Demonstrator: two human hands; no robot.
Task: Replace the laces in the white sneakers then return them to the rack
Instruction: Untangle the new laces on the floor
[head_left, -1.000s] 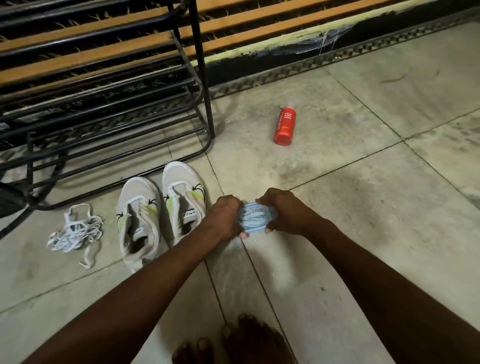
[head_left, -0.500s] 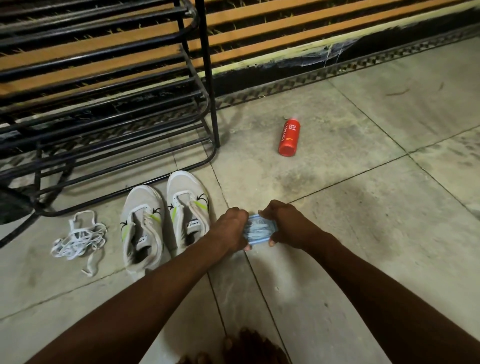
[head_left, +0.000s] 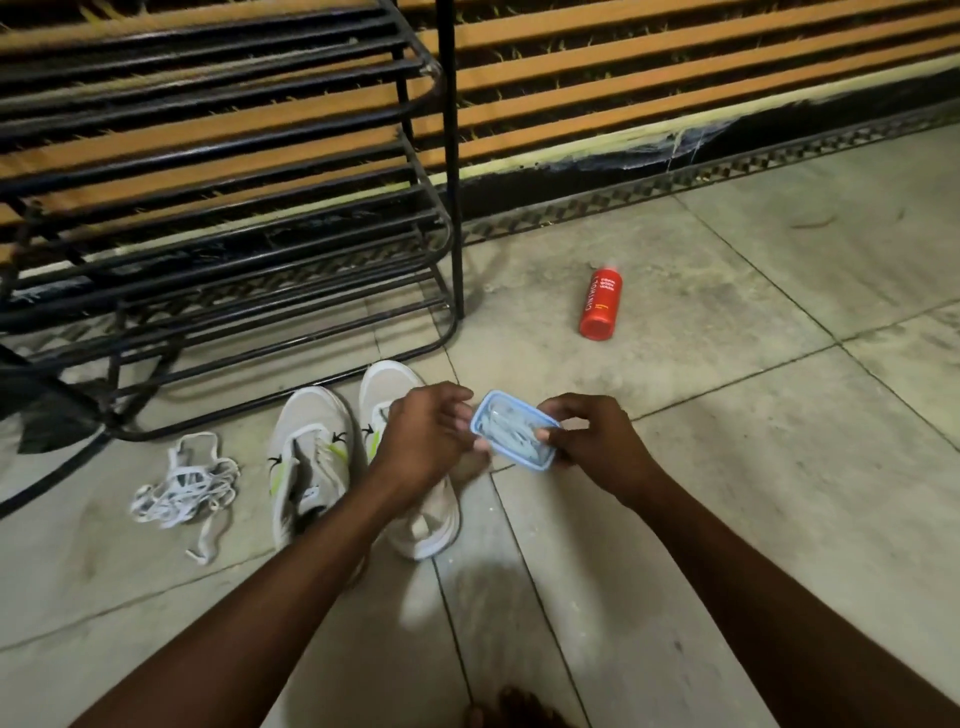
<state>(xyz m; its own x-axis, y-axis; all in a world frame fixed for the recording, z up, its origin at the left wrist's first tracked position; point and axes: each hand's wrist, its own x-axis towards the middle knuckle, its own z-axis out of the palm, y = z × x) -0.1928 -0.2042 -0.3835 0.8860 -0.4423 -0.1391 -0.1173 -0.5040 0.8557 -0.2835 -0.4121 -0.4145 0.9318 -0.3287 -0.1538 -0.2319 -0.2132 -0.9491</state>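
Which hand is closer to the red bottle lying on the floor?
Right. The right hand, holding the blue packet, is directly this side of the red bottle. The left hand holds the packet's other edge, farther left, above a white sneaker.

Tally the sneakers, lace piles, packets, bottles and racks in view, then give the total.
White sneakers: 2
Loose lace pile: 1
Blue-rimmed packet: 1
Red bottle: 1
Black rack: 1
Total: 6
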